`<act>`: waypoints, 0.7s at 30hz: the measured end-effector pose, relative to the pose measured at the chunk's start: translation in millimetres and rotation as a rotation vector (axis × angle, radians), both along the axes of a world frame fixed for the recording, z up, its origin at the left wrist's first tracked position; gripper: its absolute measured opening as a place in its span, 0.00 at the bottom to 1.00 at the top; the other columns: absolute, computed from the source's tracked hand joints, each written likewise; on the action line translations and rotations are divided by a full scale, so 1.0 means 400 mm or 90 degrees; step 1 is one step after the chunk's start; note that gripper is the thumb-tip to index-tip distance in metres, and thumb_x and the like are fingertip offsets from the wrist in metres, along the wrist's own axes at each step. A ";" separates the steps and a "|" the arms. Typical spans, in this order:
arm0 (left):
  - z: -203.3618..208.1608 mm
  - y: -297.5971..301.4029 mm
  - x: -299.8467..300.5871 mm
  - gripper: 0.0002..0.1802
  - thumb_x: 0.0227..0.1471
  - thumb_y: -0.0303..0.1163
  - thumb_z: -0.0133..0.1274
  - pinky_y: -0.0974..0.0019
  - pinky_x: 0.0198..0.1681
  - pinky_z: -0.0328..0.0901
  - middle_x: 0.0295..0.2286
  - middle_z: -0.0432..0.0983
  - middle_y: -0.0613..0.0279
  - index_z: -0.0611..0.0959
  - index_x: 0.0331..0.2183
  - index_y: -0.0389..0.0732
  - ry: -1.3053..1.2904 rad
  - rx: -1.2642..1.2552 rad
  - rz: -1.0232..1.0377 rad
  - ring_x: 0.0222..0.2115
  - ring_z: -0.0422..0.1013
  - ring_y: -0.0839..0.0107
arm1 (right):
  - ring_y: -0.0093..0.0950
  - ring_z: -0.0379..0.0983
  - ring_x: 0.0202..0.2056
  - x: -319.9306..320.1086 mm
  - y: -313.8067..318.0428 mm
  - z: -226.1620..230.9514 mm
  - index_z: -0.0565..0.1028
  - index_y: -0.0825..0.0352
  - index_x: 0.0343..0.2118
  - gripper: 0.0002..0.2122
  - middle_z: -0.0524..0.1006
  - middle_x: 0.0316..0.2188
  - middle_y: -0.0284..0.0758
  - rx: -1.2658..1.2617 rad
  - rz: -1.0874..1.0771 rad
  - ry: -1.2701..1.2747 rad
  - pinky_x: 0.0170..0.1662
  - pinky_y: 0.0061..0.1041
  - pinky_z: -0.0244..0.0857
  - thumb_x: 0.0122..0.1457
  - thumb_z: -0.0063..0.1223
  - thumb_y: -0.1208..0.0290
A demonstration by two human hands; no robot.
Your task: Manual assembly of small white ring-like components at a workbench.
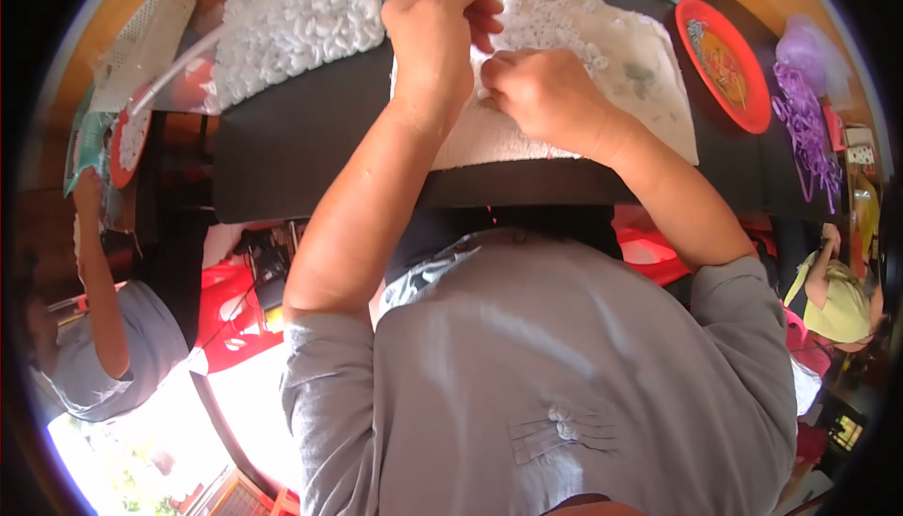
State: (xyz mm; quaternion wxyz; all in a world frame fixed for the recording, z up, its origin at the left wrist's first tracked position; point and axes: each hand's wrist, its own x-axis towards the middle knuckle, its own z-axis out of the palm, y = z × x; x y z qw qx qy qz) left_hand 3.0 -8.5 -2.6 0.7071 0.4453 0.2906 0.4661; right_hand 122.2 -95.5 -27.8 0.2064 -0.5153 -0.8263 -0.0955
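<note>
1. We see lots of small white pieces (pixel 574 36) on a cream cloth (pixel 658 126). They are bright and lumpy, and they lie loose, close to both hands. They are too tiny for us to tell their exact shape.
2. We see a big heap of white pieces (pixel 306 22) to the left of the cloth. These look smooth, fat and rounded, like little pebbles, packed tight by clear plastic. More white lumps spread along the top edge.
3. We see the left hand (pixel 435 31) held up over the top left part of the cloth. Its fingers curl in and the thumb sits near a fingertip. We cannot tell if it has hold of anything.
4. We see the right hand (pixel 546 97) low over the middle of the cloth, just beside the left one. Its fingers are bent, with the tips tucked close to the thumb. We cannot see what, if anything, is between them.
5. We spot a grey-green patch (pixel 641 81) on the cloth, near its right side. It is too blurry to say what it is.
6. We find a red oval tray (pixel 755 122) on the black table (pixel 306 158), right of the cloth. It holds small grey bits and orange-yellow ones. Purple cords (pixel 811 144) hang beside it.
</note>
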 end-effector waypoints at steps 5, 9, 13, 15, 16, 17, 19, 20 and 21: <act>0.012 -0.003 -0.005 0.08 0.51 0.24 0.54 0.70 0.22 0.63 0.24 0.77 0.53 0.79 0.32 0.27 0.025 0.069 -0.034 0.21 0.70 0.69 | 0.15 0.65 0.22 0.095 -0.006 0.099 0.73 0.67 0.24 0.09 0.68 0.16 0.25 -0.386 -0.044 0.702 0.24 0.17 0.55 0.58 0.54 0.68; 0.018 -0.023 0.003 0.08 0.43 0.18 0.54 0.73 0.23 0.63 0.24 0.76 0.61 0.82 0.31 0.31 0.049 0.158 -0.157 0.22 0.70 0.76 | 0.15 0.67 0.20 0.145 -0.018 0.122 0.75 0.66 0.25 0.10 0.70 0.16 0.26 -0.388 -0.040 0.742 0.24 0.15 0.54 0.59 0.52 0.66; 0.020 -0.048 0.010 0.13 0.43 0.18 0.59 0.78 0.25 0.64 0.25 0.77 0.65 0.82 0.36 0.35 0.141 0.261 -0.178 0.24 0.69 0.81 | 0.15 0.67 0.19 0.170 -0.017 0.124 0.75 0.66 0.26 0.11 0.72 0.16 0.27 -0.412 -0.037 0.727 0.22 0.14 0.54 0.60 0.52 0.64; 0.014 -0.051 0.012 0.16 0.44 0.18 0.62 0.77 0.25 0.64 0.27 0.77 0.66 0.82 0.38 0.35 0.136 0.257 -0.177 0.27 0.70 0.80 | 0.15 0.66 0.17 0.164 -0.016 0.125 0.76 0.67 0.25 0.11 0.71 0.14 0.28 -0.401 -0.034 0.758 0.21 0.15 0.54 0.58 0.54 0.64; 0.011 -0.052 0.013 0.16 0.44 0.18 0.62 0.77 0.26 0.65 0.27 0.77 0.66 0.82 0.39 0.35 0.128 0.278 -0.168 0.28 0.71 0.80 | 0.15 0.66 0.16 0.161 -0.016 0.124 0.76 0.68 0.23 0.11 0.71 0.12 0.28 -0.392 -0.031 0.787 0.20 0.16 0.54 0.56 0.56 0.65; 0.008 -0.054 0.014 0.15 0.45 0.19 0.62 0.76 0.27 0.66 0.27 0.77 0.66 0.82 0.39 0.34 0.120 0.298 -0.159 0.29 0.72 0.80 | 0.15 0.66 0.16 0.163 -0.017 0.124 0.76 0.68 0.23 0.11 0.71 0.12 0.28 -0.393 -0.031 0.789 0.20 0.16 0.54 0.56 0.56 0.65; 0.005 -0.059 0.017 0.15 0.45 0.19 0.63 0.76 0.29 0.67 0.27 0.77 0.66 0.81 0.38 0.34 0.135 0.348 -0.152 0.30 0.72 0.80 | 0.16 0.67 0.17 0.167 -0.016 0.125 0.77 0.68 0.24 0.11 0.71 0.14 0.28 -0.424 -0.029 0.790 0.20 0.16 0.55 0.57 0.55 0.65; 0.004 -0.062 0.016 0.14 0.45 0.20 0.64 0.75 0.31 0.68 0.27 0.77 0.66 0.81 0.37 0.34 0.148 0.399 -0.145 0.30 0.73 0.80 | 0.16 0.67 0.17 0.166 -0.018 0.126 0.77 0.68 0.24 0.11 0.71 0.14 0.28 -0.424 -0.030 0.792 0.20 0.16 0.55 0.57 0.55 0.65; 0.003 -0.063 0.016 0.14 0.45 0.20 0.64 0.75 0.31 0.68 0.27 0.77 0.66 0.81 0.37 0.34 0.149 0.400 -0.146 0.30 0.73 0.80 | 0.16 0.67 0.17 0.163 -0.021 0.128 0.77 0.68 0.24 0.10 0.72 0.15 0.28 -0.428 -0.019 0.819 0.20 0.16 0.55 0.56 0.55 0.66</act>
